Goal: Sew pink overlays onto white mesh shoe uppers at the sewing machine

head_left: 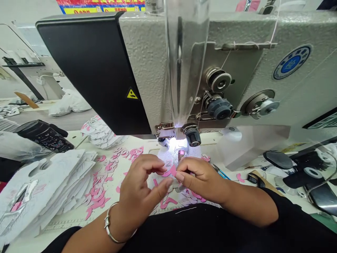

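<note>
Left hand (140,198) and right hand (198,179) pinch a pink fabric cutout (171,171).

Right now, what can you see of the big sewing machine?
The sewing machine has a speckled grey metal body with a black side panel bearing a yellow warning triangle. On its front are round thread-tension dials, a round blue-and-white badge and a clear plastic guard. A bright light shines down beneath it onto a white mesh piece.
</note>
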Tool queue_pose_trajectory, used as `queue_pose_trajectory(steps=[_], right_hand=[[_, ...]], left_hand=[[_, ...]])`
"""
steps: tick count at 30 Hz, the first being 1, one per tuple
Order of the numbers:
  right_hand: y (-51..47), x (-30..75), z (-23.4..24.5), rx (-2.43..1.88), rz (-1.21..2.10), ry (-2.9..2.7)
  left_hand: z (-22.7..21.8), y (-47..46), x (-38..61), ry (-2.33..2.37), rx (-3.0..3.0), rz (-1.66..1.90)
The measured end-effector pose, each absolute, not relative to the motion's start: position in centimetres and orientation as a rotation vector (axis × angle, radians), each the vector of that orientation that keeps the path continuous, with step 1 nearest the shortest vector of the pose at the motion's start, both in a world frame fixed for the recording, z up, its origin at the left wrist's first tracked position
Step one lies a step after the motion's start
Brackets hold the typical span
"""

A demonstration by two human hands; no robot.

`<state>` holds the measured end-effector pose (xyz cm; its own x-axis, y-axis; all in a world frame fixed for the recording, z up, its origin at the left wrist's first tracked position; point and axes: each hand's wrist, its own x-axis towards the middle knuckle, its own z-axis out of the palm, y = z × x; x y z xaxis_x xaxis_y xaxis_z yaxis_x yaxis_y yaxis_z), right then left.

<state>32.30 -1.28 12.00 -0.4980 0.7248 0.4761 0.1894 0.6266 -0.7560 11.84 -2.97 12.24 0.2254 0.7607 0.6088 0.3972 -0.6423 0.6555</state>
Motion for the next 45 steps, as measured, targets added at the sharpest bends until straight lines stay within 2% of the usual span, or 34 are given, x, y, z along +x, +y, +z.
queue_pose_trajectory(steps=[5,10,12,28,45], right_hand=[[-0.6,32.1,11.7,-0.679,0.515,-2.175],[1.4,33.0,10.8,-0.873,-0.123,-2.21],[2.2,33.3,10.3,-0.933,-0.255,-2.22],[2.8,32.6,8.3,-0.752,-0.345,-2.096],[3.0,32.6,7.7,-0.771,-0.36,-2.088]], left_hand=[[12.9,-1.8,11.5,1.211,1.725,1.05],[12.9,0.9,11.5,1.32,1.505,1.198],[12.6,1.9,12.0,1.243,1.397,1.213],[10.2,2.7,13.2,1.207,1.288,1.181],[11.0,2.5,13.7,1.234,1.248,1.169]])
